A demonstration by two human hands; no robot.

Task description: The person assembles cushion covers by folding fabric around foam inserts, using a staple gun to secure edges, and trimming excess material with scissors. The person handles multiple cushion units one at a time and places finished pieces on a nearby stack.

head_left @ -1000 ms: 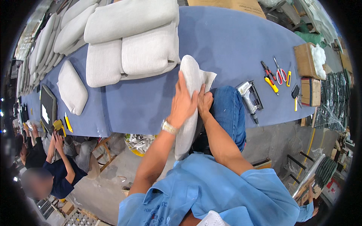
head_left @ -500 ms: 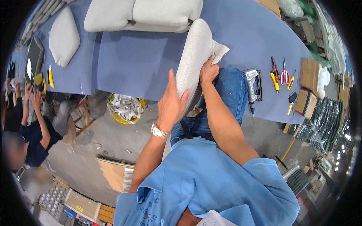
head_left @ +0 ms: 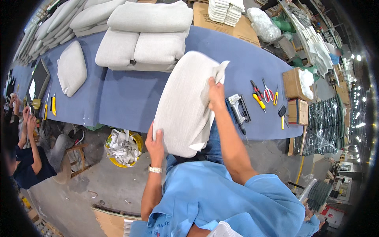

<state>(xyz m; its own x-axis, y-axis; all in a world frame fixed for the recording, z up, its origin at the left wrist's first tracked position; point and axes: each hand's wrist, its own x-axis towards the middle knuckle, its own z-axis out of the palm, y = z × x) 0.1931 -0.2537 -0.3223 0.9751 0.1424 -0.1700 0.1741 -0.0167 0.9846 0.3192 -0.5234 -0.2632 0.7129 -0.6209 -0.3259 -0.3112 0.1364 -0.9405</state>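
Between my hands is a light grey fabric-covered cushion (head_left: 179,104), tilted over my lap at the table's near edge. Its broad smooth face is turned up, and loose fabric hangs along its right side. My right hand (head_left: 216,94) grips that loose edge near the upper right corner. My left hand (head_left: 155,145) rests against the lower left edge, thumb on the face and the other fingers partly behind it. On the table to the right lies a staple gun (head_left: 239,112), close to my right forearm.
Finished-looking grey cushions (head_left: 148,43) are stacked at the back of the blue-covered table (head_left: 126,102). Pliers (head_left: 258,102), red-handled scissors (head_left: 268,94) and a cardboard box (head_left: 297,83) sit on the right. A yellow bucket of scraps (head_left: 124,148) stands below. Another person (head_left: 33,158) works at left.
The cushion has turned from edge-on to show its broad face. My left hand has come down from above it to its lower left edge; my right still grips the loose fabric.
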